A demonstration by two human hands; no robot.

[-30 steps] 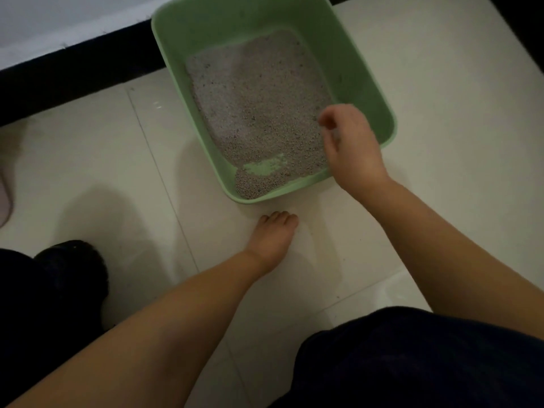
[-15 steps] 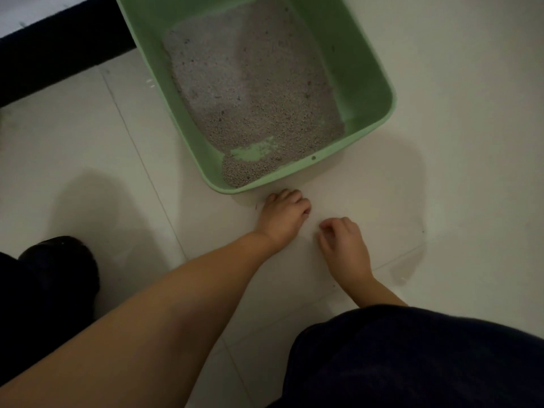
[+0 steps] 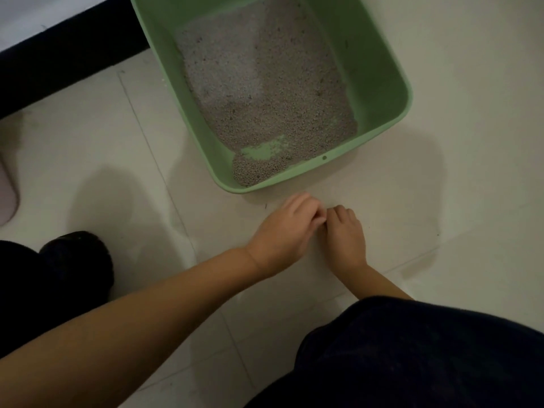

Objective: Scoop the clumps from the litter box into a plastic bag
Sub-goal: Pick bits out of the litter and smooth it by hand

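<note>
A green litter box (image 3: 379, 69) stands on the pale tiled floor, holding grey litter (image 3: 265, 92) with a bare green patch (image 3: 262, 150) near its front wall. No scoop is in view. A thin, pale plastic bag (image 3: 403, 228) lies flat on the floor just in front of the box, its edges faint. My left hand (image 3: 288, 231) and my right hand (image 3: 344, 237) are down on it side by side, fingers curled and fingertips meeting. Both seem to pinch the bag's near-left part.
A black slipper (image 3: 76, 260) sits at the left and a pink one (image 3: 6, 187) at the far left edge. A dark strip (image 3: 59, 54) runs along the wall at the top left. My dark-clothed knee (image 3: 412, 348) fills the bottom right.
My right hand came back from over the litter box to the floor in front of it. It then closed in on my left hand until the fingertips met.
</note>
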